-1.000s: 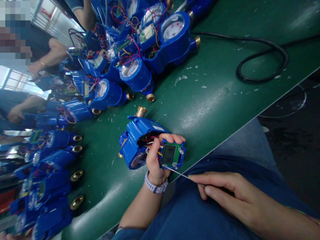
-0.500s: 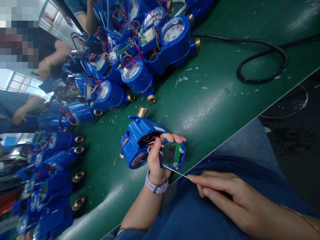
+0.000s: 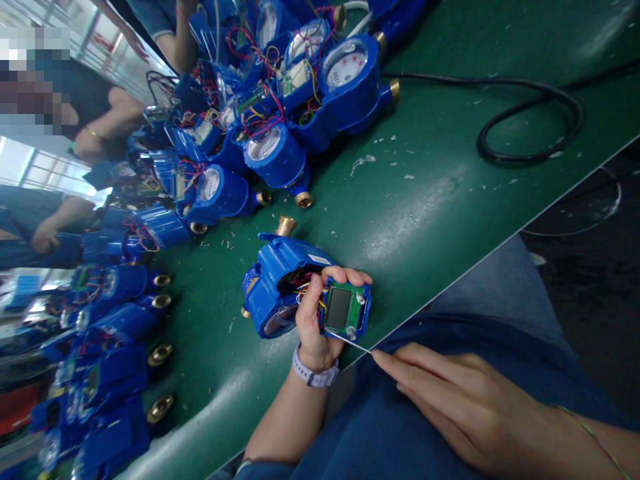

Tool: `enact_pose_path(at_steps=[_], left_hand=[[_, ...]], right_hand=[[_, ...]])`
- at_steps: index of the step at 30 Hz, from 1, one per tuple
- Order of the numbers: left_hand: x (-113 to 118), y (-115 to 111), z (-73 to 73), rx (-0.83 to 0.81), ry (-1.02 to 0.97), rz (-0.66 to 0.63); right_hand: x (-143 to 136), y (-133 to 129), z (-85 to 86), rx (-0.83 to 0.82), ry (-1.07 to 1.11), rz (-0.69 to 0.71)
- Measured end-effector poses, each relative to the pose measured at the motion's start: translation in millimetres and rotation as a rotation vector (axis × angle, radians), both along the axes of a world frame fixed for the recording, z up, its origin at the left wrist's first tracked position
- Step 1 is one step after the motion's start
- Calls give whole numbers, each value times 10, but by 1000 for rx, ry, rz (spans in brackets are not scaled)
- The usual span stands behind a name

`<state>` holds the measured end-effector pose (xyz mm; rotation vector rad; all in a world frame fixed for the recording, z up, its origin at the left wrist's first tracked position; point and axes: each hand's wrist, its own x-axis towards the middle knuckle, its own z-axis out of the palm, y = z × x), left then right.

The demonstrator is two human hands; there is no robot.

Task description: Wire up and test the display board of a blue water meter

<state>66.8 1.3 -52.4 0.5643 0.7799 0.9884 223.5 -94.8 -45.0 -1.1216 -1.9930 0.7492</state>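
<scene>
My left hand (image 3: 315,320), with a pale watch strap at the wrist, is closed around a green circuit board (image 3: 356,308) in a blue frame. Its grey LCD screen (image 3: 339,307) faces up and looks blank. Coloured wires run from the board into the open blue housing of a water meter (image 3: 280,280) lying on the table beside the hand. My right hand (image 3: 445,387) pinches a thin metal rod (image 3: 356,344), whose far tip touches the board's lower edge near my left palm. The rod's other end is hidden in my fingers.
Several blue water meters (image 3: 350,73) with brass fittings and loose wires crowd the far and left sides of the green table (image 3: 415,200). A black cable (image 3: 530,81) loops at the right. Across the table are other people's arms (image 3: 93,137). The table edge runs diagonally before me.
Dark digits showing on the LCD screen have gone, leaving it blank. My right hand has shifted slightly, its fingers straighter, with the rod still at the board. My left hand stays put.
</scene>
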Motion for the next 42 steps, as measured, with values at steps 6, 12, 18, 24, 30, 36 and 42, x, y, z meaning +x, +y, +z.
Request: enact_pose_path(at_steps=[6,12,18,24,30,36,42], left_hand=[[1,7,3,-31,-12,-3],[-11,-2,3,-60,-20,-10],[-5,-15,1,-64,3,4],[36,-17,16,-43,61,44],[-5,0,27,-35,48,9],[-112,70,55,-77,24,-163],[10,20,96,-45,117,-15]], right_hand=[[-22,-22,-22,-4,11,18],[-59,2,85,-342,257,-59],[-45,23,68,-1105,632,-13],[24,39,46,-1246,781,44],[182,122,66,-865,311,15],[277,181,67,-473,122,68],[315,248,140,-506,151,130]])
